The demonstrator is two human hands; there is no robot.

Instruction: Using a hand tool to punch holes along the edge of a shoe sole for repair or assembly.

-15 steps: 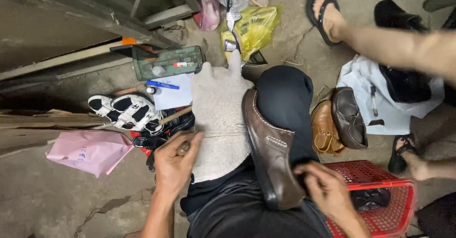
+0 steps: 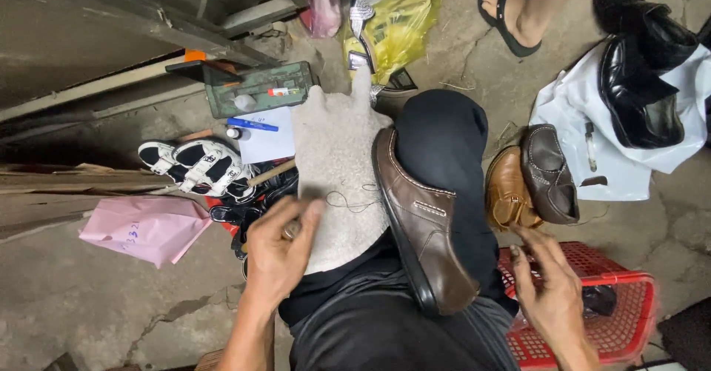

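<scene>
A brown leather shoe (image 2: 422, 226) lies on its side across my lap, sole edge facing left, against my dark trouser knee (image 2: 441, 145). A grey fuzzy cloth (image 2: 337, 160) covers my other knee, with a loose dark thread (image 2: 348, 202) lying on it. My left hand (image 2: 275, 258) rests on the cloth's edge, fingers closed around a small tool with a round brownish handle (image 2: 291, 230). My right hand (image 2: 552, 293) hovers to the right of the shoe, apart from it, fingers spread, nothing visible in it.
A red plastic basket (image 2: 629, 289) stands under my right hand. Two brown shoes (image 2: 529, 182) and black shoes (image 2: 637, 93) on a white bag lie to the right. Another person's sandalled foot (image 2: 511, 8) is at top. White sandals (image 2: 196, 167), a pink bag (image 2: 144, 229) and a green box (image 2: 259, 89) lie left.
My right hand has come off the heel of the brown shoe and moved to the right, over the red basket. My left hand stays put with the tool.
</scene>
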